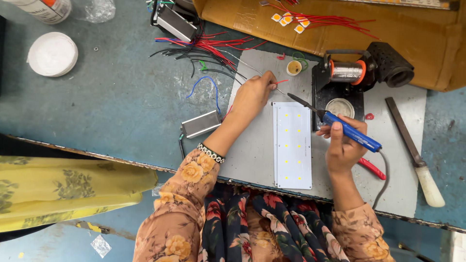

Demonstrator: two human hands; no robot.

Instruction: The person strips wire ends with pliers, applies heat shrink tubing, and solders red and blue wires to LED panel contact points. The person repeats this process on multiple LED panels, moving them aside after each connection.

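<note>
Left hand [252,97] reaches out, fingers pinched on a red wire [280,82] just past the LED board [292,145] at 12 o'clock. Right hand [343,145] fists the blue iron [340,125], tip aimed at 10 o'clock toward the wire. Solder spool [346,72] at 12, file [415,151] at 3, wire pile [208,51] at 11.

We see a flat brown cardboard box [340,29] at the bench's far edge, and a white container with a printed label [43,8] top left.
</note>
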